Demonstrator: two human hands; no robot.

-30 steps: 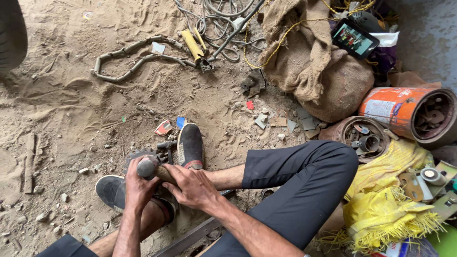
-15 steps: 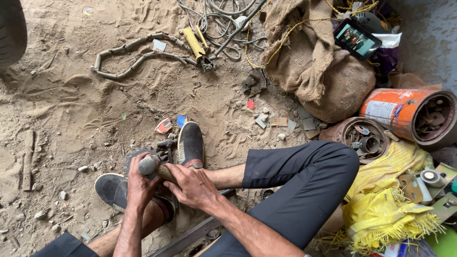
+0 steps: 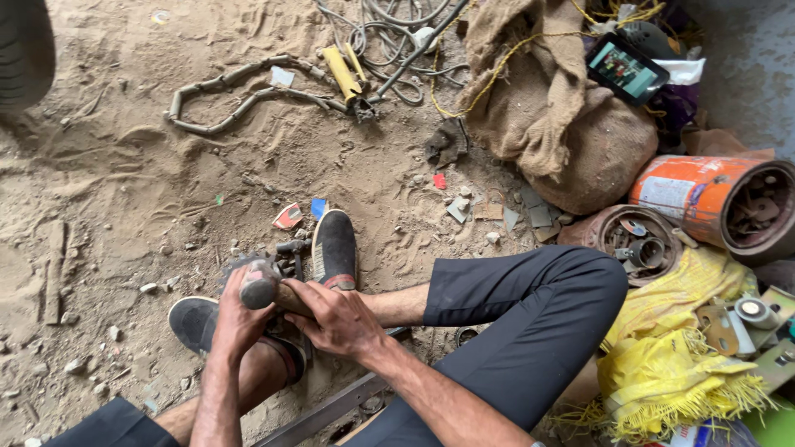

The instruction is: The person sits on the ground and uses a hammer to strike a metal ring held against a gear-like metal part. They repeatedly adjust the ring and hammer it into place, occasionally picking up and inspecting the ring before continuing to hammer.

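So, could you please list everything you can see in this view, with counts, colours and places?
hammer: one, grey head, wooden handle, gripped between the feet
burlap sack: one, brown, upper right
phone: one, dark, lit screen, on the sack
paint can: one, orange, on its side, right
yellow cloth: one, lower right
cables: tangle, grey, top centre
sandy ground: tan, left
shoes: two, black
left hand: around the hammer head
right hand: on the handle

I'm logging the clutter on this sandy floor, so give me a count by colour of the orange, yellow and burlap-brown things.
Orange: 1, the tin drum on its side.
Yellow: 2, the cloth and the tool handle.
Burlap brown: 1, the sack.
Total: 4.
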